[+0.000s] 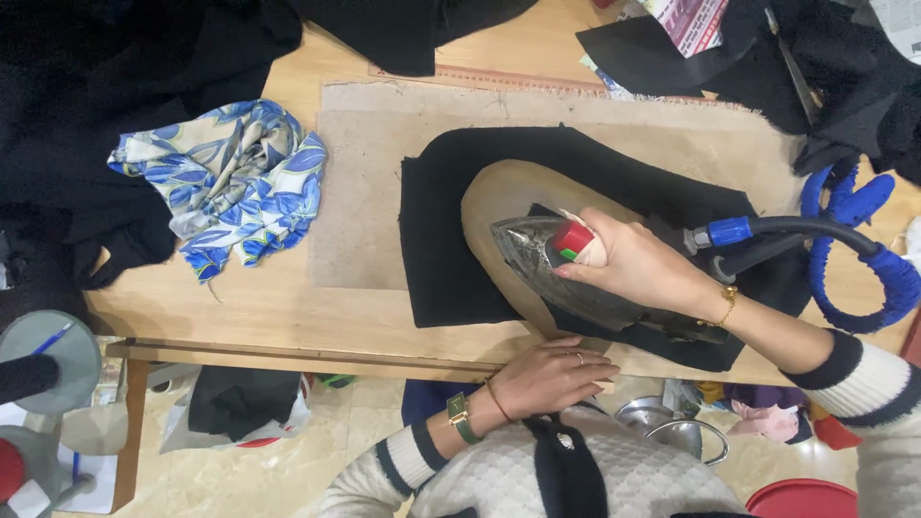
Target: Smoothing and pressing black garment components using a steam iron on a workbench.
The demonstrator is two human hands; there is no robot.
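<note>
I'm taking the wooden pressing form (499, 206) as landmark for everything here. My right hand (638, 264) is wrapping closed around the handle of the steam iron (556, 273), thumb sitting by the red button; the iron is lying on the near-right part of the form, nose pointing left. My left hand (556, 374) is resting flat and loose at the table's front edge (317, 360), just on my side of the form, gripping nothing that I can make out.

The black cloth (436, 240) is spreading under and around the form, on the beige pad (360, 201).

Risks, as I'm judging them: the left fingers are sitting close to the hot sole, so a slide toward me could be burning them. The hose (806, 225) and blue coiled cord (868, 249), right of the form, could be snagging and tugging the iron off line. Dwelling in one spot could be scorching the cloth.

Room: open pad is lying left of and beyond the form. Farther left, a blue patterned scarf (235, 173) is bunching up. Toward me the table edge is coming up fast, so there's little margin. Black fabric piles (844, 67) are crowding the far right.
</note>
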